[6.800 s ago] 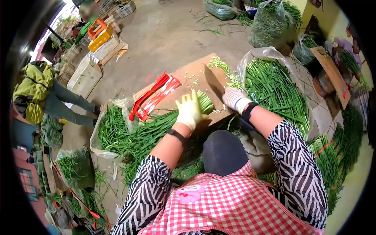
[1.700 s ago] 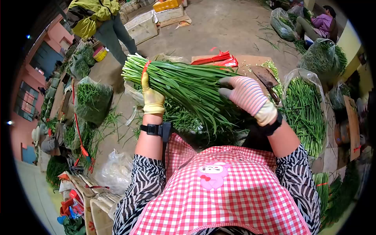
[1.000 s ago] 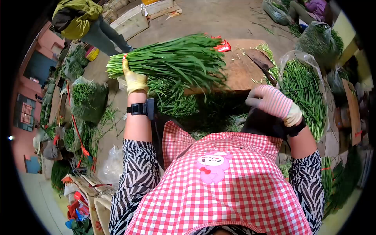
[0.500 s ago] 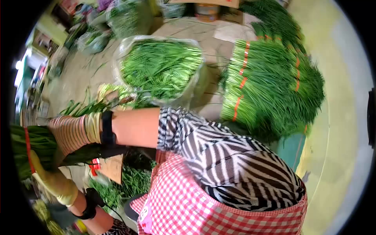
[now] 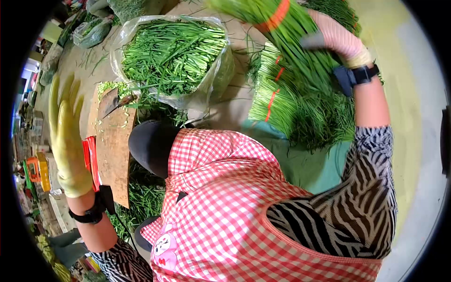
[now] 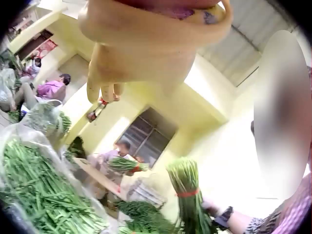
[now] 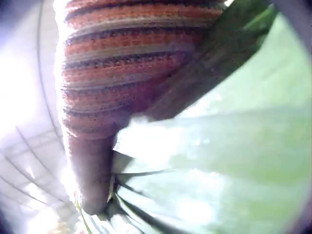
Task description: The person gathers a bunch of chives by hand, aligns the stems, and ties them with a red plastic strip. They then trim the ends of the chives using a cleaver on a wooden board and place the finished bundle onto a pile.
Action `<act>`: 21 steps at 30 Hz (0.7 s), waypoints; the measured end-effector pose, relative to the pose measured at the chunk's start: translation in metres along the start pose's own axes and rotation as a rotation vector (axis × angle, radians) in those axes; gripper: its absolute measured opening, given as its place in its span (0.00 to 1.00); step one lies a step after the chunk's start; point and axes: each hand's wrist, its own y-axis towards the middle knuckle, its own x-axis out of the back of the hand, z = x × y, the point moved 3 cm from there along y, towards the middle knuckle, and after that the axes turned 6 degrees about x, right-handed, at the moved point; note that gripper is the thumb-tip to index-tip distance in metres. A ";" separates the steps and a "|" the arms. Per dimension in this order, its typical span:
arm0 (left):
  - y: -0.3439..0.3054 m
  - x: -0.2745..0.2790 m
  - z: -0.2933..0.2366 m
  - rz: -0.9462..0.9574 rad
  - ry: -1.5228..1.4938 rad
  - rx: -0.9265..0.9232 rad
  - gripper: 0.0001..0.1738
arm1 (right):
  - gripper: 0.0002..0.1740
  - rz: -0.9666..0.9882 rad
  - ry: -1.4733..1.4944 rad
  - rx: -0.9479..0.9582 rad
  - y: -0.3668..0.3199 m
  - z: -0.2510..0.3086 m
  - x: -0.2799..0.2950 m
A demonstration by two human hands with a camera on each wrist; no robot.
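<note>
My right hand [image 5: 337, 38], in a striped glove, grips a bundle of garlic chives [image 5: 286, 35] by its leafy part. An orange-red band circles the pale stems. In the head view the bundle overlaps a stack of banded chive bundles [image 5: 282, 98] by the wall. The left wrist view shows the held bundle [image 6: 186, 183] upright with its stem ends on top. Striped glove fingers [image 7: 92, 170] press against green leaves in the right wrist view. My left hand [image 5: 68, 136], in a pale yellow glove, is raised at the left with fingers extended and holds nothing.
A wooden board [image 5: 112, 155] bears a broad knife [image 5: 110, 101], cut stem bits and red straps [image 5: 91, 160]. Beyond it stands a clear plastic bag [image 5: 225, 70] full of loose chives. The yellowish wall [image 5: 399, 94] rises at right. Loose greens [image 5: 145, 202] lie beside the board.
I have turned right, toward the stacked bundles. The left hand has let go of the chive bundle, and the right hand has carried it across to the stack's side.
</note>
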 end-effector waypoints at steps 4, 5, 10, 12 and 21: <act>-0.027 0.053 0.077 -0.037 0.039 0.298 0.33 | 0.48 0.244 -0.726 -0.208 -0.065 -0.102 0.021; -0.034 0.068 0.094 -0.040 0.081 0.340 0.34 | 0.49 0.325 -0.675 -0.361 -0.070 -0.115 0.018; -0.071 0.133 0.140 -0.064 0.146 0.420 0.36 | 0.54 0.452 -0.705 -0.612 -0.093 -0.187 0.012; -0.083 0.144 0.140 -0.137 0.134 0.474 0.30 | 0.53 0.421 -0.707 -0.623 -0.092 -0.194 0.006; -0.135 0.148 0.146 -0.211 0.241 0.575 0.37 | 0.63 0.180 -0.910 -0.827 -0.129 -0.354 -0.150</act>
